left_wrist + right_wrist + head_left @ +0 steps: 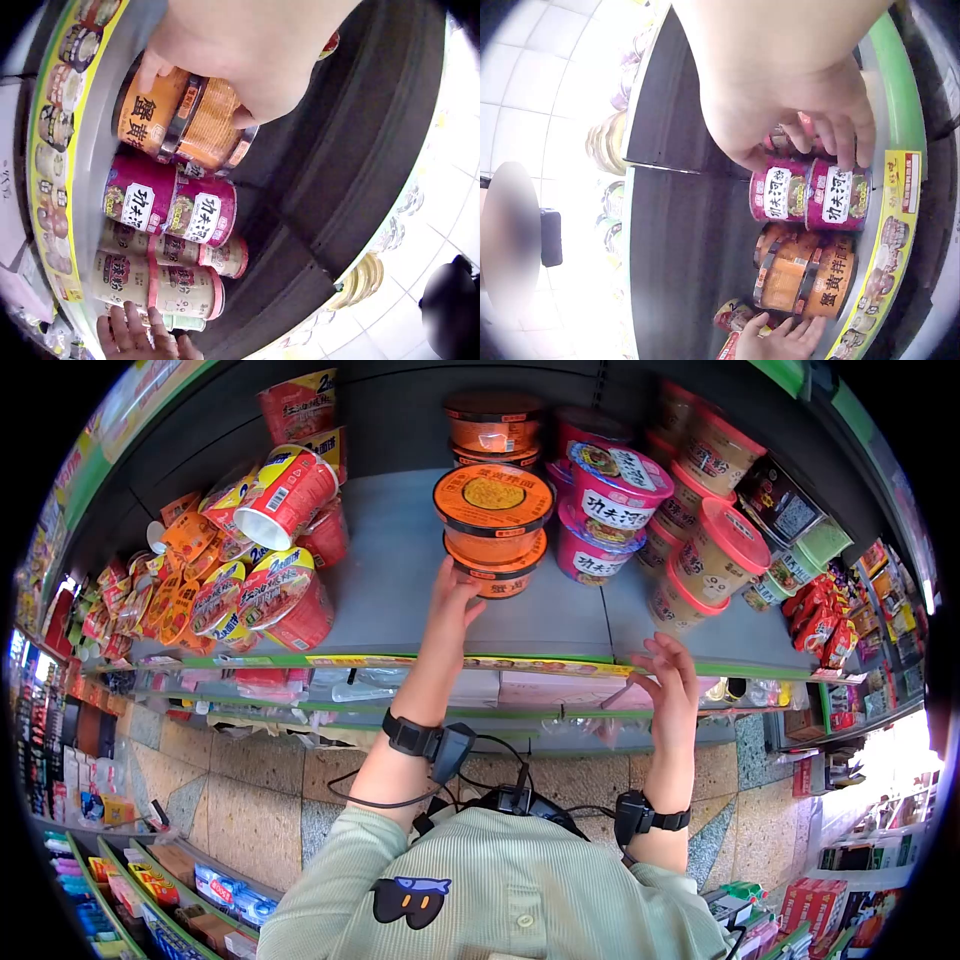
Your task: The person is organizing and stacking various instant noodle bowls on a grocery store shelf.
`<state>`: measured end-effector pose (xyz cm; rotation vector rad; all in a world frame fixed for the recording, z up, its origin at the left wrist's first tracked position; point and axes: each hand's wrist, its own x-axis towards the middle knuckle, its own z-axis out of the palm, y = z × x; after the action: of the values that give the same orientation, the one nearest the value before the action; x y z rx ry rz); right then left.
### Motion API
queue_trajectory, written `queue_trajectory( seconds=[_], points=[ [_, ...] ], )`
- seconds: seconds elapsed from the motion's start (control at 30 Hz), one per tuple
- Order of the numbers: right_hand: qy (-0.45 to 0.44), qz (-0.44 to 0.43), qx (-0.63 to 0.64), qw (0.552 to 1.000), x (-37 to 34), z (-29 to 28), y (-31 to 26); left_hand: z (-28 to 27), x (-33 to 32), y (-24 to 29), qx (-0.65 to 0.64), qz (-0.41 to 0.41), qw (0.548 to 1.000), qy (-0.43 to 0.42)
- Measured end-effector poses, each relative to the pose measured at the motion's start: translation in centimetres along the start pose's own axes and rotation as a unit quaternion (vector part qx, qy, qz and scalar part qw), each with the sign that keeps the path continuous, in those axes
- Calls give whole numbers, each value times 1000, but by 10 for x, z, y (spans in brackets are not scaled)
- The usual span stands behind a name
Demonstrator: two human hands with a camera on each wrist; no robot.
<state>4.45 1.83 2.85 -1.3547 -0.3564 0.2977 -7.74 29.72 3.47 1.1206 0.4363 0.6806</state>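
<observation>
Two orange instant noodle bowls point(493, 510) stand stacked near the shelf's front in the head view, with another orange stack behind. My left hand point(453, 605) is at the stack's left side, fingers extended and fingertips right at the lower bowl. In the left wrist view its thumb and fingers spread along the side of the orange bowls point(154, 112). My right hand point(668, 672) is held over the shelf's front edge with loosely bent fingers and nothing in them. It is nearest the beige tubs with pink lids point(722, 550). Magenta noodle tubs point(605, 525) stand between the orange and beige stacks.
Red noodle cups point(288, 500), some tipped, and a heap of orange and red cups crowd the shelf's left side. Red packets point(822, 625) hang at the right. A price strip point(480, 662) runs along the shelf's point(385, 560) front edge. Cables hang near both wrists.
</observation>
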Motion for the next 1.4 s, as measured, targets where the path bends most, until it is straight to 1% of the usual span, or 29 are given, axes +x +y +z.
queue_trajectory(
  seconds=[0.13,0.27,0.47,0.53,0.63,0.73,0.77,0.83,0.93,1.0,1.07,1.13,1.17,1.23,1.3,1.33,1.4],
  points=[
    [1,7,-12,1000,-10,-24,4,10,-2,-6,16,9,1000,25],
    [8,18,-18,1000,-18,-41,6,16,-5,-6,16,25,999,26],
    [-15,10,-22,1000,-26,-53,26,16,-22,-15,30,35,998,44],
    [-30,15,-17,999,-27,-53,30,6,-38,-25,40,53,996,54],
    [-32,19,-24,999,-31,-47,28,-18,-63,-29,62,90,994,23],
    [-48,21,-12,999,-30,-42,36,-47,-85,-20,80,86,993,20],
    [-54,22,-8,998,-30,-37,37,-56,-91,-15,89,90,991,33],
    [-67,24,-19,997,-30,-25,38,-72,-102,-3,105,97,988,57],
    [-95,15,-27,995,-27,-2,40,-97,-110,9,89,114,986,82],
    [-118,10,-29,993,-27,24,39,-114,-116,15,102,136,980,105],
    [-138,-2,-42,990,-33,51,38,-136,-119,17,116,145,977,105],
    [-160,-21,-65,985,-34,83,43,-167,-120,20,131,148,977,86],
    [-169,-25,-50,984,-37,101,45,-180,-121,24,140,145,975,88],
    [-185,-35,-21,982,-45,139,48,-217,-116,27,132,157,977,59],
    [-194,-42,-6,980,-54,181,48,-251,-113,35,147,146,977,57],
    [-205,-44,1,978,-56,202,48,-264,-112,40,127,162,977,53],
    [-216,-72,-29,973,-57,243,45,-295,-107,46,132,154,977,61]
  ],
)
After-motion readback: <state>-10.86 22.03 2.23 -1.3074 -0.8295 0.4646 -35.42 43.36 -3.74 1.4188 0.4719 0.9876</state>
